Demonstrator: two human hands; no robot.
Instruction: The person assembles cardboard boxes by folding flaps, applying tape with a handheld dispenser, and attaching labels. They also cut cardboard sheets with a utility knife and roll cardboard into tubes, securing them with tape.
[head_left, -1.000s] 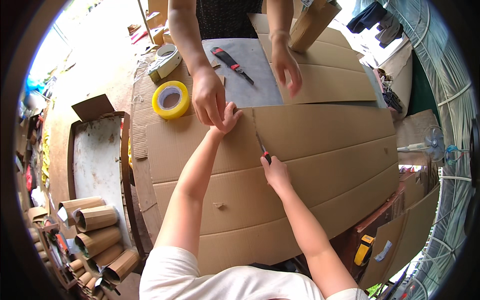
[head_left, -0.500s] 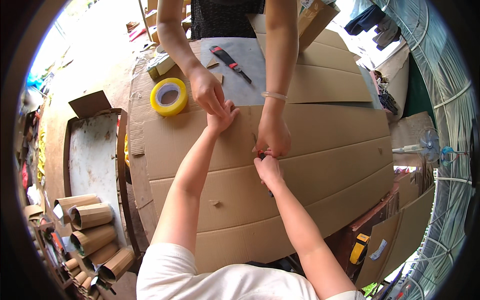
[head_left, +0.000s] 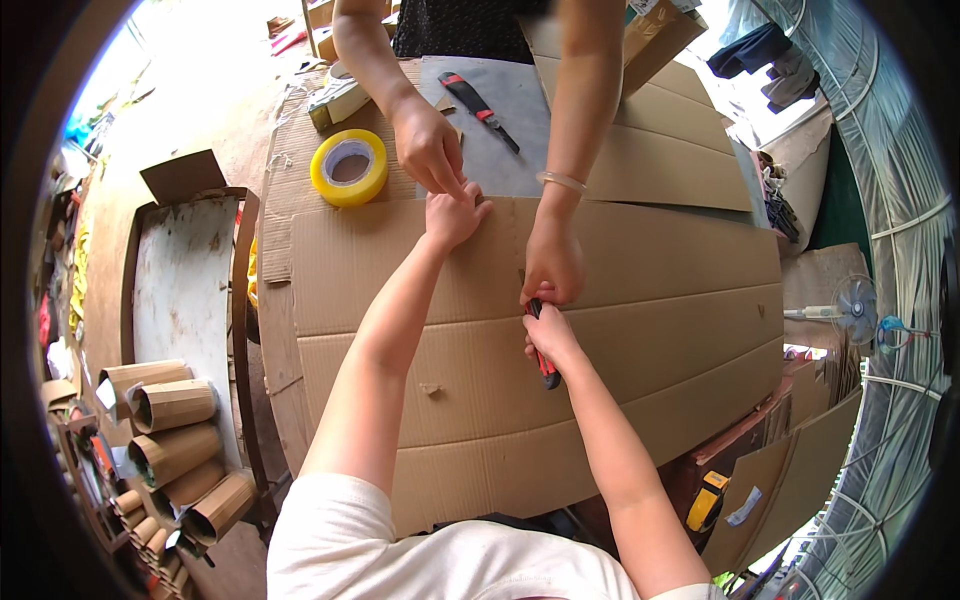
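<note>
A large brown cardboard sheet with long creases lies across the table before me. My left hand rests on its far edge, thumb apart from the fingers. A co-worker's hand touches my fingertips there, partly covering them. My right hand is wrapped round a red and black utility knife, its butt end toward me. The co-worker's other hand, with a pale bangle at the wrist, meets the front of this knife and hides its blade. A short dark mark shows on the cardboard beside that hand.
Another utility knife lies on the grey board beyond the sheet. A yellow tape roll stands left of it, near a tape dispenser. Cardboard tubes are stacked at lower left. A fan is at right, a yellow tool below.
My right hand and the knife have shifted slightly, and more of the knife's handle now shows below my hand. The view has moved a little; both co-worker's hands remain close to mine.
</note>
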